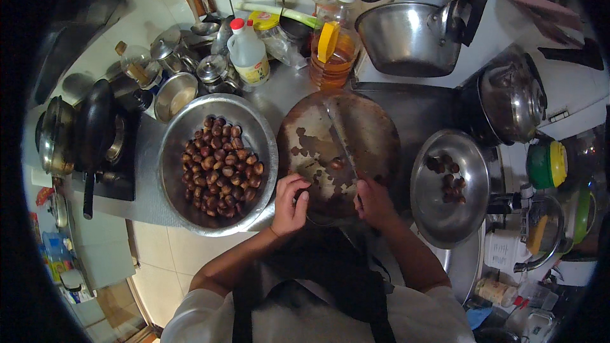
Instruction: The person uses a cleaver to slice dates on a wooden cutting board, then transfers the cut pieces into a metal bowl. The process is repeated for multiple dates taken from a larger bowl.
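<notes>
My right hand [374, 202] grips a knife [341, 136], its blade seen nearly edge-on and slanting away over a round, stained wooden chopping board [376, 126]. One brown chestnut [336, 163] lies on the board, just left of the blade. My left hand [289, 206] is at the board's near left edge, fingers curled and thumb raised. A dark patch shows between its thumb and fingers; whether that is a chestnut or the board behind is unclear. Left of the board, a wide steel bowl [257, 124] holds many chestnuts [221, 166].
To the right, another steel bowl [431, 216] contains several darker chestnuts [448, 178]. Behind the board stand an oil bottle [333, 43] and a red-capped jug [249, 55]. A steel saucepan [410, 40] is at back right, a black wok [94, 128] far left.
</notes>
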`<state>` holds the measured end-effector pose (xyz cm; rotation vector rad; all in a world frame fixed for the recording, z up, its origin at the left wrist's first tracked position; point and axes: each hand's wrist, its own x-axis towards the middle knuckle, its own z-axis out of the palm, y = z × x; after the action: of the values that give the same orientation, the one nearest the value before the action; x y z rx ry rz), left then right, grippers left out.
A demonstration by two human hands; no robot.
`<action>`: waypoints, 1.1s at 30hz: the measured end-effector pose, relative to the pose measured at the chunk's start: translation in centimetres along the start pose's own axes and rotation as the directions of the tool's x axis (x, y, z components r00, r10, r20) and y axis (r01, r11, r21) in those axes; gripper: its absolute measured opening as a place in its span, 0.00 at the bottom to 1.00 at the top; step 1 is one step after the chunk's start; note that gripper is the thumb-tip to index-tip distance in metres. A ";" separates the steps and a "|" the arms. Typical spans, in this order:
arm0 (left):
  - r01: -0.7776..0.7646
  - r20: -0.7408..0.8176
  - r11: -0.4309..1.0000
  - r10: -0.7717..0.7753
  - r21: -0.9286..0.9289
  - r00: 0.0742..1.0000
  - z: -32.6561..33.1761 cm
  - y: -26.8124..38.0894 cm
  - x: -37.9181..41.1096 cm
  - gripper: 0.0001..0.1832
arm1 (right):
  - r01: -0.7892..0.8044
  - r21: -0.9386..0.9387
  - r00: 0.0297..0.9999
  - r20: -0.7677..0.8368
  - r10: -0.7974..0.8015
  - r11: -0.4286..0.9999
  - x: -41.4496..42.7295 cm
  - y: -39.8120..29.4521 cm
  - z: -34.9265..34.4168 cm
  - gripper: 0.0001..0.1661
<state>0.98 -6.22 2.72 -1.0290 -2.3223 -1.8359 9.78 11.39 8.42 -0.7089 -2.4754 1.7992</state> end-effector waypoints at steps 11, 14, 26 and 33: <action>0.037 -0.030 0.998 -0.039 -0.057 0.999 -1.0 1.2 0.1 0.08 | -0.109 0.041 0.989 0.101 0.104 0.993 2.9 3.5 1.0 0.20; 0.031 -0.023 0.999 -0.032 -0.029 0.999 -1.0 0.5 -0.4 0.10 | -0.245 0.116 0.967 0.094 0.235 0.962 2.2 2.9 1.0 0.21; -0.037 0.169 0.886 -0.047 0.462 0.985 5.3 -4.1 3.9 0.20 | 0.101 0.093 0.995 -0.020 -0.100 0.991 0.6 6.5 -0.1 0.20; 0.025 0.168 0.859 -0.128 0.511 0.978 6.1 -2.2 4.6 0.23 | -0.094 0.394 0.995 -0.003 0.103 0.914 -1.0 2.6 -0.6 0.20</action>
<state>-1.44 1.11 0.71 -1.0792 -2.7688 -1.0579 11.80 12.23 6.57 -0.8263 -1.9919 2.2121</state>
